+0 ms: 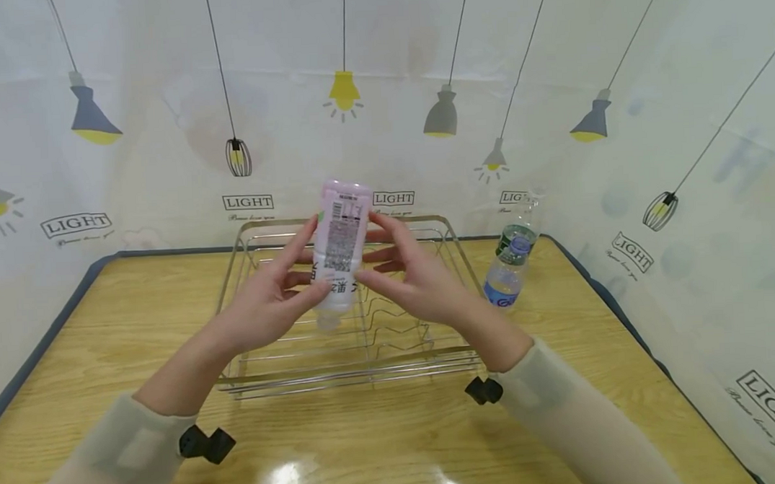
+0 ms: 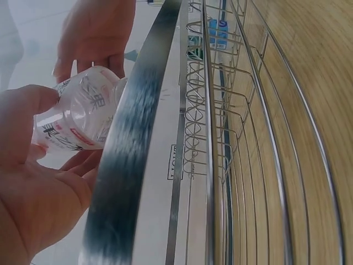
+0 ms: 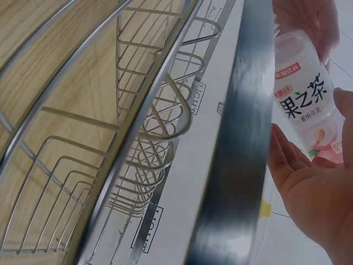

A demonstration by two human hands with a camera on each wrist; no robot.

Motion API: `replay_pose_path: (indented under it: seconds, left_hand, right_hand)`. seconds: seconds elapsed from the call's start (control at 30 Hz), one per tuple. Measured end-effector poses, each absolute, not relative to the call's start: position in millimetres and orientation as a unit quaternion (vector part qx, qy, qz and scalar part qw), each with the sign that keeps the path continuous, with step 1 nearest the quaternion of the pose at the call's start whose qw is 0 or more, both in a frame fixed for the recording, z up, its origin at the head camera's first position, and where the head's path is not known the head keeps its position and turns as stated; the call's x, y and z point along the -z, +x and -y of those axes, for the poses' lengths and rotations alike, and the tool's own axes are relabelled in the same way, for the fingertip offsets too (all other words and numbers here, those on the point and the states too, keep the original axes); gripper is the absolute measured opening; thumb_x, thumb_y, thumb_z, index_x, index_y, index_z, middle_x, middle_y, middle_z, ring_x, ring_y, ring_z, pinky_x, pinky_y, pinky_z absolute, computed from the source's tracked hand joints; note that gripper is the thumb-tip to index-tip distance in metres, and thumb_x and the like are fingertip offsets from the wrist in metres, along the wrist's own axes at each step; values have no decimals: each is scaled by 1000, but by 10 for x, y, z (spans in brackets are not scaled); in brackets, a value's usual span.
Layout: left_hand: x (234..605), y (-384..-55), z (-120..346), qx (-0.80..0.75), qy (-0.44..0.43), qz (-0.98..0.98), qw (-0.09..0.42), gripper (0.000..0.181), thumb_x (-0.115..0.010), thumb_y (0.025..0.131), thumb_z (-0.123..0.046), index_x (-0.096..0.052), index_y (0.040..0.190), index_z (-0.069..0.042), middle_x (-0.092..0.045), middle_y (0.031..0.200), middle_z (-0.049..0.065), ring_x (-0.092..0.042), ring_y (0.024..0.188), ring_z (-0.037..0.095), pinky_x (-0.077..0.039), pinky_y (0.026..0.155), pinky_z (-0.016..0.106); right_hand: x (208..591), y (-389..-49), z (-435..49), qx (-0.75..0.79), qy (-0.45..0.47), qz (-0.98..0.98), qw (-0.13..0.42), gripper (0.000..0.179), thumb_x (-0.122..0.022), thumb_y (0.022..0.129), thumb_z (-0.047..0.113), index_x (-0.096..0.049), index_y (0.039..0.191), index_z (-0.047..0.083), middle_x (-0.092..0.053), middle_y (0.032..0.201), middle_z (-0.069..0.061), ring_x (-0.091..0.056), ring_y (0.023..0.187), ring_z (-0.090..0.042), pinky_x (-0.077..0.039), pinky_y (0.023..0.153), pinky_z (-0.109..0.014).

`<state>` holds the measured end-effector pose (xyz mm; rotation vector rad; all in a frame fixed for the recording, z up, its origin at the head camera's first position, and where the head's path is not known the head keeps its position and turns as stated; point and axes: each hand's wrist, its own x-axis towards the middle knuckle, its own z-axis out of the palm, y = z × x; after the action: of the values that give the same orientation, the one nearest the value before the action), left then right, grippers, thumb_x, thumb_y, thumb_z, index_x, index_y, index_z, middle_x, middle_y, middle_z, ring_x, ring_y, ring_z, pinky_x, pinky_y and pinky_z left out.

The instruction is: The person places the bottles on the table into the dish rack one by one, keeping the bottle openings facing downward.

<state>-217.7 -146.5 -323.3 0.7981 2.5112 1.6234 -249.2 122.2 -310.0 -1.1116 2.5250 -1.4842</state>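
Both hands hold a pink-and-white plastic drink bottle (image 1: 343, 233) over a wire dish rack (image 1: 373, 358). Its base points up and away, and its clear neck points down toward the rack. A barcode and small print face the head camera. My left hand (image 1: 267, 305) grips the bottle's left side, thumb across the front and fingers behind. On the other side my right hand (image 1: 421, 276) pinches it between thumb and fingertips. The right wrist view shows the label (image 3: 303, 99) with large dark characters and a peach picture.
Two clear plastic bottles stand on the wooden table (image 1: 131, 325) right of the rack: one blue-labelled (image 1: 502, 284), one green-labelled (image 1: 516, 238) behind it. A white lamp-printed cloth (image 1: 396, 148) rises at the back and sides. The rack's metal rim runs below the hands.
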Motion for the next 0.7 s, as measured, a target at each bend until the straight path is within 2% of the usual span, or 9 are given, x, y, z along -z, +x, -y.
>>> replay_pose_path:
  seconds: [0.17,0.37,0.7]
  left_hand:
    - [3245,-2171,1451,-524,267,-808,28,94,-66,112,-20,-4,173,-54,-54,159,15,-66,138,40,-59,107,57]
    - [3249,-2164,1447,-519,260,-813,35,96,-68,111,-25,-2,172,-58,-54,157,14,-67,138,41,-60,105,57]
    - [3242,-2158,1489,-497,256,-829,23,96,-70,111,-28,-2,173,-54,-57,158,15,-68,137,39,-59,107,57]
  right_hand:
    - [3103,-2491,-1184,479,-350,-805,7,90,-73,108,18,-15,176,20,-52,163,-15,-68,136,-30,-57,112,-45]
    - [3088,-2472,-1128,505,-335,-795,29,95,-74,107,16,-10,177,21,-51,163,-17,-70,134,-33,-61,107,-45]
    - [3093,-2486,-1076,530,-321,-783,43,94,-74,107,13,-10,176,21,-52,157,-18,-70,128,-35,-63,102,-46]
